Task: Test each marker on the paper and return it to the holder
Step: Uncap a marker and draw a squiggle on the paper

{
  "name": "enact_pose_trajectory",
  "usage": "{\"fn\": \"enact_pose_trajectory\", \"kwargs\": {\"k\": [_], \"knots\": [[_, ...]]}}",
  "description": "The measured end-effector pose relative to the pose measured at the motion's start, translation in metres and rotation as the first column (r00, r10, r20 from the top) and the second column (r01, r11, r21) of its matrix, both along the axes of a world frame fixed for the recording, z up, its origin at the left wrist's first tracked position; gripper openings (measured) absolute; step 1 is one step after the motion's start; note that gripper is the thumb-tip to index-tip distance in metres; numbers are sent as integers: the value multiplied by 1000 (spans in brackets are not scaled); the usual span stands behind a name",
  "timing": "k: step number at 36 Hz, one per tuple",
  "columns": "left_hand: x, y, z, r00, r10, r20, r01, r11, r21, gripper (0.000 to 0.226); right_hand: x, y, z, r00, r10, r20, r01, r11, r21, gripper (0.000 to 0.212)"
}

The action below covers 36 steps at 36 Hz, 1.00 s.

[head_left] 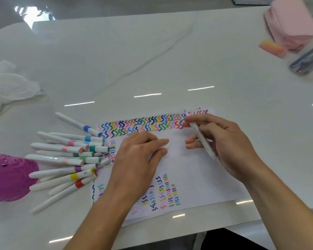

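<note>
A white paper (184,165) covered in coloured squiggles lies on the table in front of me. My right hand (222,143) grips a white marker (201,139), its tip at the far right end of the top squiggle rows. My left hand (139,159) rests on the paper and pinches a small white cap (165,147) between thumb and fingers. A pile of several white markers (69,156) with coloured bands lies left of the paper. The magenta holder (7,179) lies at the left edge.
Crumpled white tissue (11,85) sits at the far left. A pink pouch (291,24), a pink-orange eraser (272,48) and a clear pen case (307,60) stand at the far right. The white marble table (152,60) ends near my body.
</note>
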<state>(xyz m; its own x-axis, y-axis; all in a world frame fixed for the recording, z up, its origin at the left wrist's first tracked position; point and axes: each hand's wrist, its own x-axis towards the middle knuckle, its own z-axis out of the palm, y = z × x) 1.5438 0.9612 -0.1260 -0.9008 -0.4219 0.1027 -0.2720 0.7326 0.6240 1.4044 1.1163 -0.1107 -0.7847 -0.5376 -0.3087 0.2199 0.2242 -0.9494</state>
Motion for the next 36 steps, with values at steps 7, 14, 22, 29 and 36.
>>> {"fn": "enact_pose_trajectory", "kwargs": {"k": [7, 14, 22, 29, 36], "knots": [[2, -2, -7, 999, -29, 43, 31, 999, -42, 25, -4, -2, -14, 987, 8, 162, 9, 994, -104, 54], [2, -3, -9, 998, -49, 43, 51, 997, -53, 24, -3, -1, -16, 991, 105, 80, -87, 976, -202, 36], [1, 1, -13, 1000, -21, -7, 21, 996, -83, 22, 1, -6, -17, 977, 8, -212, -25, 997, -75, 13], [1, 1, -16, 998, -49, -25, 46, 994, -103, 18, 2, -3, -30, 964, -81, -252, 71, 996, -48, 9], [1, 0, -16, 999, -51, -6, 50, 991, -125, 16, 1, -5, -35, 958, -108, -266, 85, 992, -96, 5]]}}
